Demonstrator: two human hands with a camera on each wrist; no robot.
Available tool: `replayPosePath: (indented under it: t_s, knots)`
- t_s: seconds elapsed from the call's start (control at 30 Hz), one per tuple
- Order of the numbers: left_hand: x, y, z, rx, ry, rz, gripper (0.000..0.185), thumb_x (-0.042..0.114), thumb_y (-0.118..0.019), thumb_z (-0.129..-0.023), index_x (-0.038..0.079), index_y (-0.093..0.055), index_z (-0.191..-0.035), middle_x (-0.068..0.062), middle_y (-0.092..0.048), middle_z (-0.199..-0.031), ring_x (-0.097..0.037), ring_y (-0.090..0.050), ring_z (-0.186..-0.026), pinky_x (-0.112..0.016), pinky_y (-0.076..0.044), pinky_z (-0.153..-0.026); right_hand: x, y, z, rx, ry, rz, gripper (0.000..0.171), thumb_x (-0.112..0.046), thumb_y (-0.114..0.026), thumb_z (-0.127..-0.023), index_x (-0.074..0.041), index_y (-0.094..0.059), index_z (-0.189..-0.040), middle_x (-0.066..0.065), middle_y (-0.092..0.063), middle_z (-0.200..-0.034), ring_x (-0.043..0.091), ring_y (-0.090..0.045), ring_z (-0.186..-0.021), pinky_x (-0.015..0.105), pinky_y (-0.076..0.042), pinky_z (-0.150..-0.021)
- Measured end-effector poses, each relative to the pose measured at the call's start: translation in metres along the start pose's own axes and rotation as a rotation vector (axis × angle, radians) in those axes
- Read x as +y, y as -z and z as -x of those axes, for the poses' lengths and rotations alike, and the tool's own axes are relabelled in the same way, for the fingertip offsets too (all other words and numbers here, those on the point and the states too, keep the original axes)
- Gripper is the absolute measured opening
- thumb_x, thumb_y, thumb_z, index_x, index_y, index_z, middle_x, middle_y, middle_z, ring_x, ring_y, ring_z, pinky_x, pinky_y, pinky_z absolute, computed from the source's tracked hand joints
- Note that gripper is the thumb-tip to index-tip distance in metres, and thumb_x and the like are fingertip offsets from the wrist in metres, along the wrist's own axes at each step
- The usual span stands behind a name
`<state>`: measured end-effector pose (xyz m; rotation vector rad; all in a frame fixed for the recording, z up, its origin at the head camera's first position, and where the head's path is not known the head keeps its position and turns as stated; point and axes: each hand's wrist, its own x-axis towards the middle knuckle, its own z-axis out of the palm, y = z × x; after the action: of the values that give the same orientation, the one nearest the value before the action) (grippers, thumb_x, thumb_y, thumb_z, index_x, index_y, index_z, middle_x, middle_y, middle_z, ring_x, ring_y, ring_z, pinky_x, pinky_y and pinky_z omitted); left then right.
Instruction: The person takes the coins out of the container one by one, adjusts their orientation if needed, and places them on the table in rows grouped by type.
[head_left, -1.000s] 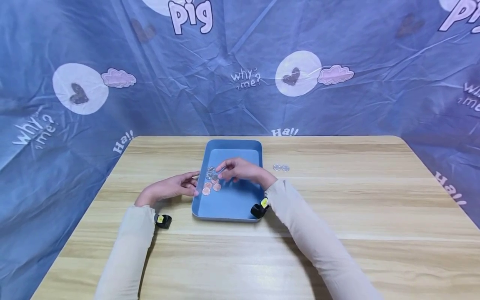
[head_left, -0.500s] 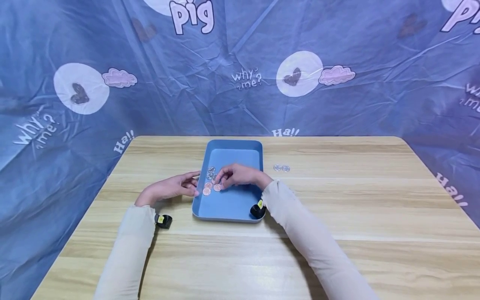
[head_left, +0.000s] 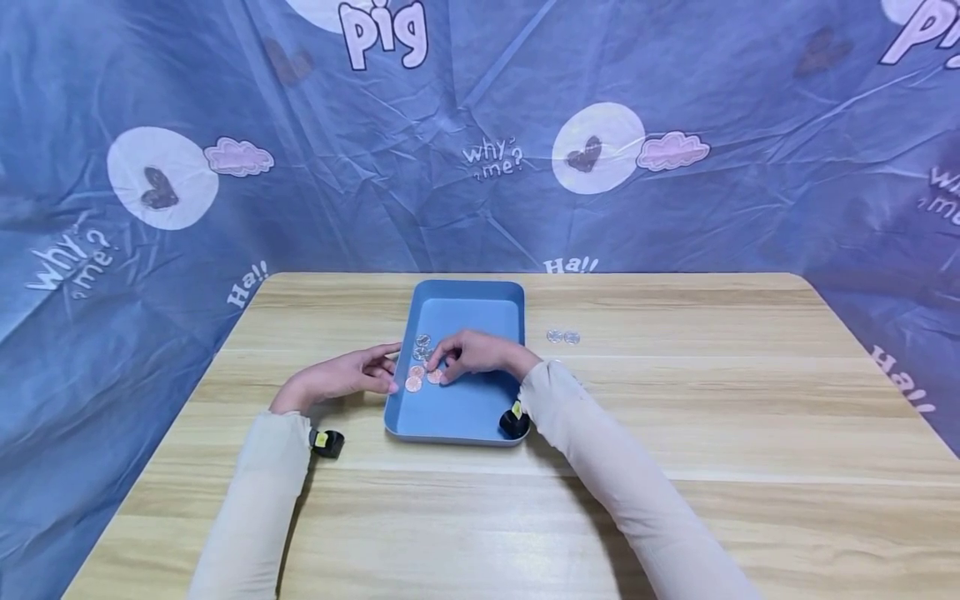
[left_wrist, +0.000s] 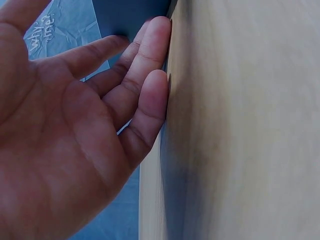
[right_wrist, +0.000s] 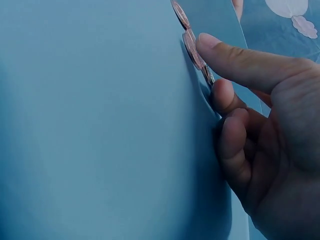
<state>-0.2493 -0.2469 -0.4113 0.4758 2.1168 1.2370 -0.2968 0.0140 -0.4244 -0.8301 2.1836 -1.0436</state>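
The work shown is the moving of coins out of the blue tray (head_left: 465, 408), and it looks only a little way along. Two silver coins (head_left: 562, 337) lie side by side on the tabletop (head_left: 675, 433), near the tray's right wall and well apart from everything else, so those seem already dealt with. Most of the job seems left: a cluster of coins (head_left: 420, 367), some copper-coloured and some silver, lies inside the tray against its left wall, about midway along its length. The right hand (head_left: 476, 354) is over the tray just right of that cluster, and the wrist view shows its index finger stretched out with the tip on the edge of a copper coin (right_wrist: 194, 50), the other fingers (right_wrist: 235, 145) curled in against the tray floor with nothing in them; no coin is lifted yet, so this coin appears to be only at the point of being caught. The left hand (head_left: 341, 375) rests on the tabletop outside the tray's left wall, its fingers (left_wrist: 145, 100) straight and loose, their tips against or just beside that wall, holding nothing. How many coins are in the cluster cannot be counted, since the right hand hides part of it.
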Motion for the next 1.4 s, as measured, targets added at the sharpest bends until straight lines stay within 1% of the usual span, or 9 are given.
replayPosePath:
  t_s: [0.1, 0.33, 0.57, 0.87, 1.0, 1.23, 1.33, 1.4]
  knots:
    - [-0.0002, 0.0000, 0.0003, 0.001, 0.004, 0.002, 0.085, 0.019, -0.068, -0.090, 0.003, -0.014, -0.154, -0.019, -0.050, -0.126, -0.012, -0.056, -0.102, -0.023, -0.042, -0.097, 0.0000, -0.0011, -0.0017, 0.001, 0.002, 0.029, 0.027, -0.010, -0.076, -0.081, -0.012, -0.072, -0.109, -0.005, -0.050, -0.069, 0.007, -0.043, -0.057, 0.019, -0.036, -0.051]
    - [-0.0013, 0.0002, -0.0006, 0.002, -0.001, 0.014, 0.085, 0.018, -0.068, -0.090, 0.002, -0.014, -0.154, -0.019, -0.052, -0.124, -0.011, -0.057, -0.100, -0.022, -0.043, -0.096, -0.0022, -0.0028, -0.0034, 0.020, -0.001, 0.124, 0.027, -0.012, -0.077, -0.080, -0.014, -0.073, -0.107, -0.006, -0.048, -0.067, 0.007, -0.044, -0.062, 0.019, -0.036, -0.060]
    - [-0.0014, 0.0005, 0.0008, 0.002, -0.001, 0.018, 0.086, 0.018, -0.068, -0.090, 0.002, -0.013, -0.154, -0.020, -0.051, -0.126, -0.011, -0.058, -0.100, -0.021, -0.043, -0.096, -0.0049, -0.0037, -0.0043, 0.023, -0.007, 0.175, 0.025, -0.013, -0.076, -0.081, -0.017, -0.074, -0.106, -0.006, -0.049, -0.068, 0.008, -0.044, -0.064, 0.019, -0.035, -0.061]
    - [-0.0031, 0.0010, -0.0008, 0.003, 0.001, 0.009, 0.086, 0.020, -0.068, -0.090, 0.004, -0.014, -0.154, -0.019, -0.051, -0.126, -0.011, -0.058, -0.101, -0.030, -0.042, -0.101, -0.0063, -0.0043, -0.0027, 0.016, -0.006, 0.171, 0.023, -0.011, -0.077, -0.081, -0.014, -0.074, -0.103, -0.006, -0.048, -0.065, 0.008, -0.044, -0.061, 0.019, -0.035, -0.058]
    - [-0.0032, 0.0011, -0.0010, 0.001, -0.005, 0.013, 0.086, 0.019, -0.068, -0.090, 0.003, -0.014, -0.154, -0.019, -0.052, -0.125, -0.011, -0.058, -0.100, -0.027, -0.043, -0.100, -0.0067, -0.0037, -0.0026, 0.011, -0.010, 0.174, 0.023, -0.012, -0.077, -0.081, -0.014, -0.074, -0.103, -0.006, -0.048, -0.065, 0.007, -0.044, -0.061, 0.019, -0.034, -0.058]
    - [-0.0014, 0.0009, -0.0011, 0.001, 0.001, 0.009, 0.087, 0.021, -0.069, -0.090, 0.003, -0.013, -0.154, -0.021, -0.051, -0.128, -0.011, -0.058, -0.100, -0.028, -0.042, -0.100, -0.0068, -0.0032, -0.0017, 0.010, -0.021, 0.161, 0.019, -0.011, -0.077, -0.080, -0.013, -0.073, -0.098, -0.005, -0.047, -0.064, 0.008, -0.042, -0.058, 0.020, -0.034, -0.058]
    - [-0.0009, 0.0004, -0.0009, 0.004, 0.002, 0.008, 0.087, 0.020, -0.069, -0.090, 0.003, -0.014, -0.154, -0.021, -0.050, -0.129, -0.011, -0.058, -0.101, -0.027, -0.043, -0.099, -0.0061, -0.0030, -0.0010, 0.007, -0.008, 0.149, 0.018, -0.009, -0.077, -0.079, -0.011, -0.072, -0.096, -0.005, -0.048, -0.065, 0.008, -0.043, -0.060, 0.020, -0.035, -0.060]
    - [-0.0011, 0.0001, -0.0004, 0.006, -0.001, 0.004, 0.086, 0.020, -0.068, -0.090, 0.003, -0.014, -0.154, -0.022, -0.049, -0.132, -0.012, -0.058, -0.102, -0.029, -0.042, -0.101, -0.0057, -0.0029, -0.0007, 0.012, 0.004, 0.131, 0.018, -0.006, -0.077, -0.079, -0.010, -0.071, -0.095, -0.005, -0.049, -0.068, 0.009, -0.045, -0.064, 0.020, -0.037, -0.063]
